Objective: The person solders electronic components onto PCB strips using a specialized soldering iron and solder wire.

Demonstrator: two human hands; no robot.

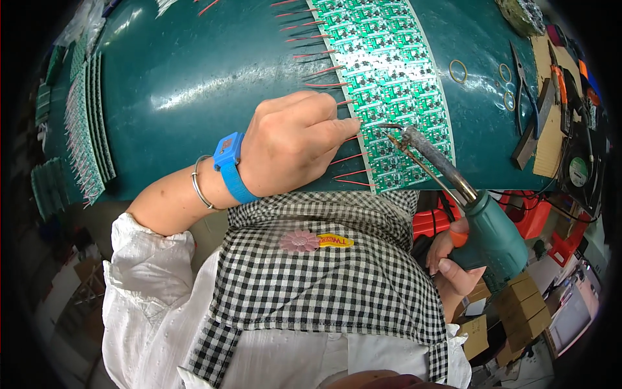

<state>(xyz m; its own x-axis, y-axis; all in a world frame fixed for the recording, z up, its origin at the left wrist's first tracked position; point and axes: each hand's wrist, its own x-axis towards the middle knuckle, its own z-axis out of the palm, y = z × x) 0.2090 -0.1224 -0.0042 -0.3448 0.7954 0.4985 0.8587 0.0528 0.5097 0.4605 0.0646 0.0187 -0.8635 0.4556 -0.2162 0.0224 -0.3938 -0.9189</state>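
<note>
A long panel of green circuit boards point(395, 84) lies on the green mat, with thin red wires point(350, 174) sticking out along its left edge. My left hand point(295, 139) is closed in a pinch at that edge, among the wires; the fingers hide what is between them. In my right hand point(453, 262) is the grip of a green soldering gun point(495, 236) with an orange trigger. Its metal barrel slants up and left, and the bent tip is over the panel, just right of my left fingertips. A thin feed tube runs beside the barrel.
Stacked circuit panels point(91, 123) with red wires stand at the far left of the green mat point(188, 65). On the right lie rubber bands point(459, 71), pliers point(523, 91) and orange-handled cutters point(558, 81). Cardboard boxes point(521, 308) are at the lower right.
</note>
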